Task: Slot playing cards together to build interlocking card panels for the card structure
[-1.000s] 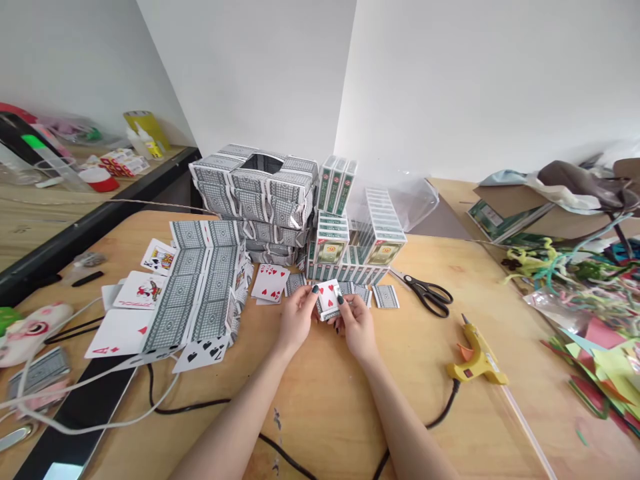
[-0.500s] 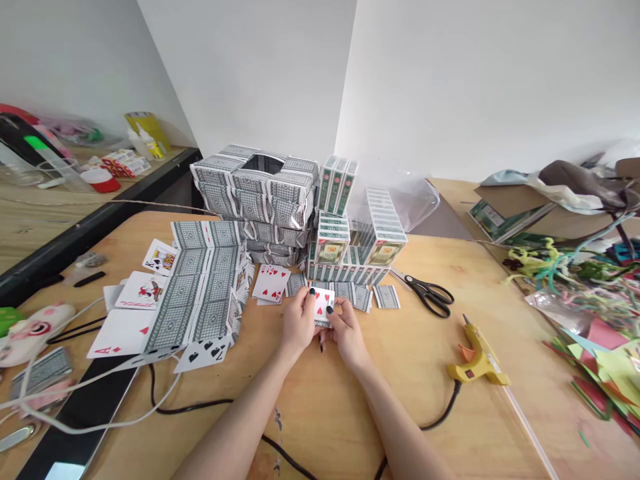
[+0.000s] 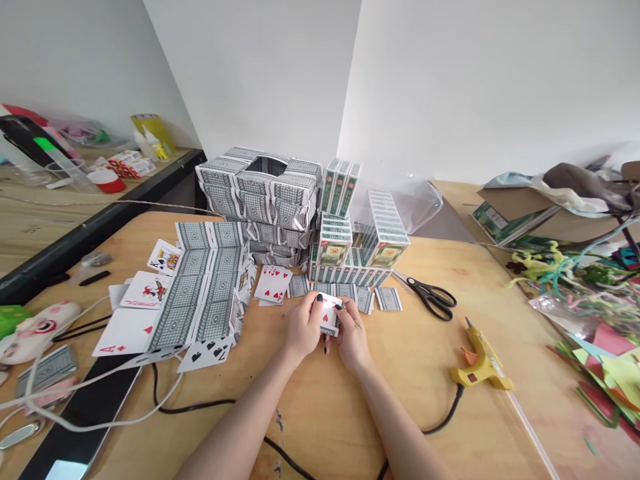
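Note:
A playing card (image 3: 329,319) with red hearts is pinched between both hands above the middle of the table, and a patterned strip shows along its lower edge. My left hand (image 3: 305,325) grips its left side, thumb on top. On its right side my right hand (image 3: 353,333) closes with the thumb near the top corner; fingers underneath are partly hidden. Just beyond lie face-down cards (image 3: 299,286) in a row and a few face-up heart cards (image 3: 273,285). To the left is a folded panel of joined cards (image 3: 200,287), with loose cards at its edges.
Behind stand boxes built from cards (image 3: 260,193) and stacked card packs (image 3: 350,273). Black scissors (image 3: 433,297) and a yellow glue gun (image 3: 477,363) lie to the right, its black cord crossing the front. White cables (image 3: 100,424) run at left; coloured paper scraps (image 3: 610,360) sit far right.
Both hands have drawn slightly closer with the card, which now tilts so that more of the patterned strip at its lower edge shows. The view has shifted a little.

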### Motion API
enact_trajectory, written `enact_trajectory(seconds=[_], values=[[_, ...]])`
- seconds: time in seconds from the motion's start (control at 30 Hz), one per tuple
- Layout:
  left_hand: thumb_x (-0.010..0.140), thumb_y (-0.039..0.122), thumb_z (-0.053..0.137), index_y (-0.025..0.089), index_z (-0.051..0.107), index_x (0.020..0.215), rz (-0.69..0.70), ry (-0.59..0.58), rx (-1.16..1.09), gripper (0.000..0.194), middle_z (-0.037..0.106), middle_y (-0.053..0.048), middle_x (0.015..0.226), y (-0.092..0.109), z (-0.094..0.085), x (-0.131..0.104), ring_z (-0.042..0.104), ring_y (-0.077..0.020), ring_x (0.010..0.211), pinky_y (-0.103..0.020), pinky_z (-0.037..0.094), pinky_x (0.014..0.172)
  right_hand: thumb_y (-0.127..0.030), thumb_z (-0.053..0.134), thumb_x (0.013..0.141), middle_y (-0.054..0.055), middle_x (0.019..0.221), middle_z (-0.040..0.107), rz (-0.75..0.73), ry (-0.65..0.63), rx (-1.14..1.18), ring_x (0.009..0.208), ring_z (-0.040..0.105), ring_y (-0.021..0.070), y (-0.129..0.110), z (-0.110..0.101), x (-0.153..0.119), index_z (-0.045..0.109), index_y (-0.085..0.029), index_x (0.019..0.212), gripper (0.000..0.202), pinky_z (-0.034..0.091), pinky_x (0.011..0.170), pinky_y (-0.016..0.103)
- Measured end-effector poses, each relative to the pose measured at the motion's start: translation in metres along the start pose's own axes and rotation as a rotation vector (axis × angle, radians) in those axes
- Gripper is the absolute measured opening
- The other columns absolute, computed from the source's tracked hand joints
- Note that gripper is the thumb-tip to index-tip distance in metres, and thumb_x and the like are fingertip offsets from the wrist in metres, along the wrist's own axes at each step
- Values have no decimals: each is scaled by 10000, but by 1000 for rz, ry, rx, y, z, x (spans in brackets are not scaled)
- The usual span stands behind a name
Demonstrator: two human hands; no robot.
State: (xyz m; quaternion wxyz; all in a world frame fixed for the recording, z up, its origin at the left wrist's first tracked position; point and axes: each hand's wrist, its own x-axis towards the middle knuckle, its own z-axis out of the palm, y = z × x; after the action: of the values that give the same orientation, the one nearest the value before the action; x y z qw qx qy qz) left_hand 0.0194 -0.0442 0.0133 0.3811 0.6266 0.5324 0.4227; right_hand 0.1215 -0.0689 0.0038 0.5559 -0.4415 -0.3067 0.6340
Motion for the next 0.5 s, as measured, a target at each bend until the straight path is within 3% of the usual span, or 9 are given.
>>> enact_trajectory(seconds=[0.23,0.5], values=[[831,300,329,182,533,927,-36,-60,-113,254,569,-4,661,-2,3,-2,496,-119,538,-210,362,495,-305,397,788,-72,505,510,6,34,-19,345,468,104,-1,-2,-1,392,-233,874,112,334,250,167],[789,292,367,178,544,872,-76,-71,-260,226,564,16,605,2,1,-2,502,-110,494,-210,405,449,-300,437,776,-71,537,526,17,-44,-20,387,504,113,-7,-5,-2,392,-236,879,129,380,286,187]])
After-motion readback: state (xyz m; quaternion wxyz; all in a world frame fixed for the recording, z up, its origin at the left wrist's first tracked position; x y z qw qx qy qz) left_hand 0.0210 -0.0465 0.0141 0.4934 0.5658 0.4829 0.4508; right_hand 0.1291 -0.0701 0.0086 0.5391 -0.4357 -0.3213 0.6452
